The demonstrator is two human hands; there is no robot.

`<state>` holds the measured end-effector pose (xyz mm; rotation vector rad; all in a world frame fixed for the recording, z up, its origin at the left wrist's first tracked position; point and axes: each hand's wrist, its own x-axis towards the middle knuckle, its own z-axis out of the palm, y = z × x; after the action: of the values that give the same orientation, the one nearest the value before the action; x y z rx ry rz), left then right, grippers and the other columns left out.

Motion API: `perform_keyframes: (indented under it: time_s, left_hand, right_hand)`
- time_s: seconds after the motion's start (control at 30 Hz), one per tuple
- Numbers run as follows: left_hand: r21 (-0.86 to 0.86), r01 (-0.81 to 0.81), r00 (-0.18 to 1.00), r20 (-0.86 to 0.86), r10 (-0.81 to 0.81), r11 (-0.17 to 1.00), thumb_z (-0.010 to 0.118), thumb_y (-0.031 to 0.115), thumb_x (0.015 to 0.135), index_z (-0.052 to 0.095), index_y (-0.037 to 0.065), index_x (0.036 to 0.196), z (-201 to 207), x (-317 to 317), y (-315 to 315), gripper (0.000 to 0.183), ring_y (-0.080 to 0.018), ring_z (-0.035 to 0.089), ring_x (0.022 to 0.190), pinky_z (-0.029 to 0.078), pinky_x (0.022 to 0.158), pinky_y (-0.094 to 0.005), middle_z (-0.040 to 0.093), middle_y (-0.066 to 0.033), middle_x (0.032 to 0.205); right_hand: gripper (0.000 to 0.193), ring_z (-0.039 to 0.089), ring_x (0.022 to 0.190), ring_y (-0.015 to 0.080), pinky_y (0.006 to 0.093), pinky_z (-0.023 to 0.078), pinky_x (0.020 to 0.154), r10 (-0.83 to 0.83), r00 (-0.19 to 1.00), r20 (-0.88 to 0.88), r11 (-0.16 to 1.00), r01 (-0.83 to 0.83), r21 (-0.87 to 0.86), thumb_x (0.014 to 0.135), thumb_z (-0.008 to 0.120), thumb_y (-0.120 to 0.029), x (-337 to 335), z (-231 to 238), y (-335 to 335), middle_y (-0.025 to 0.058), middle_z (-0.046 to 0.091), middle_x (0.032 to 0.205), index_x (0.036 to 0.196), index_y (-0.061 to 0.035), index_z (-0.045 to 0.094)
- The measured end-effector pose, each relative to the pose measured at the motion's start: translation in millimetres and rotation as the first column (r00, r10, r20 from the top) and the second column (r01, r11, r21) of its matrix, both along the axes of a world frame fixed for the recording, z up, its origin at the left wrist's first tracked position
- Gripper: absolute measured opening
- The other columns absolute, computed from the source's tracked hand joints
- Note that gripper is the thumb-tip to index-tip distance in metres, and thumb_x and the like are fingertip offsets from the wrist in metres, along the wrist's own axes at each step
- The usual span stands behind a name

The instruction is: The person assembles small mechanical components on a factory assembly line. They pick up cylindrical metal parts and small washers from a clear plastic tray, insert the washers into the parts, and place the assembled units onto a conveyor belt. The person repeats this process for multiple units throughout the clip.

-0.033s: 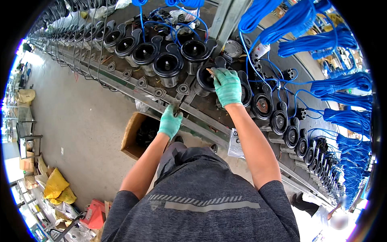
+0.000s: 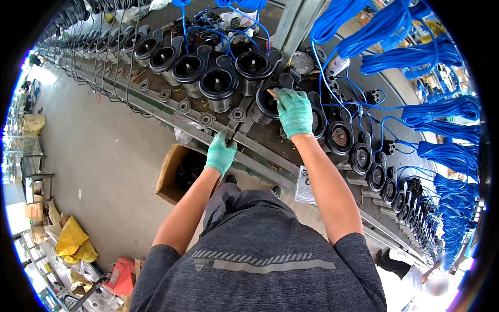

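Note:
My right hand (image 2: pixel 295 112), in a green glove with bare fingertips, reaches over a black-rimmed metal motor housing (image 2: pixel 266 104) on the bench. Its fingers are drawn together at the housing's open top; anything between them is hidden. My left hand (image 2: pixel 222 153), gloved the same way, is closed at the bench's near edge around a small dark piece that I cannot make out. Just left of that hand, a flat round metal end plate (image 2: pixel 207 120) lies on the edge strip, with another end plate (image 2: pixel 237 114) beyond. Another upright housing (image 2: pixel 218 86) stands left of my right hand.
Rows of similar housings run along the bench both ways. Bundles of blue cable (image 2: pixel 439 108) hang at the right, their leads crossing the bench. A metal post (image 2: pixel 292 31) rises behind the housings. Below the near edge stands an open cardboard box (image 2: pixel 167 177) with dark parts inside.
My left hand has shifted very slightly, and the small piece at its fingertips shows at a different angle. My right hand stays at the same housing.

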<state>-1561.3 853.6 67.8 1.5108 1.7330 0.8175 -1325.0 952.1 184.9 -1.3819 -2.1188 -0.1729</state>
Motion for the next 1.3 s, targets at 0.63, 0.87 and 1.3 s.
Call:
perform_keyframes:
  time_s: [0.63, 0.87, 1.3]
  left_hand:
    - [-0.321, 0.302, 0.68, -0.588, -0.439, 0.898, 0.087, 0.027, 0.074, 0.049, 0.009, 0.137, 13.0, 47.5, 120.3, 0.076, -0.0404, 0.056, 0.123, 0.056, 0.096, -0.0466, 0.042, -0.0223, 0.14]
    - [-0.359, 0.116, 0.94, 0.342, 0.015, 0.926, 0.088, 0.014, 0.077, 0.041, 0.008, 0.138, -32.9, 26.8, 90.3, 0.077, -0.0236, 0.062, 0.103, 0.055, 0.086, -0.0383, 0.062, -0.0079, 0.108]
    - [-0.41, 0.439, 0.332, 0.901, 0.279, 0.8, 0.053, 0.011, 0.101, 0.051, 0.009, 0.134, 58.8, 100.3, -38.2, 0.033, -0.0291, 0.066, 0.109, 0.062, 0.082, -0.0459, 0.063, -0.0133, 0.124]
  right_hand:
    - [0.021, 0.069, 0.086, 0.0361, 0.0439, 0.056, 0.076, -0.575, 0.817, 0.042, 0.591, 0.451, -0.668, 0.086, 0.073, -0.017, 160.9, -70.3, -250.8, 0.0167, 0.07, 0.105, 0.105, -0.0073, 0.072]
    - [0.038, 0.069, 0.097, 0.0358, 0.0489, 0.056, 0.083, -0.563, 0.766, 0.312, 0.42, 0.59, -0.69, 0.084, 0.075, -0.039, 123.9, -122.0, -244.0, 0.0142, 0.071, 0.107, 0.11, -0.0118, 0.07]
    - [0.019, 0.067, 0.07, 0.02, 0.0332, 0.054, 0.066, -0.675, 0.611, -0.413, 0.599, 0.126, -0.791, 0.091, 0.073, -0.016, 110.8, -64.1, -227.7, 0.011, 0.073, 0.084, 0.103, -0.0018, 0.071]
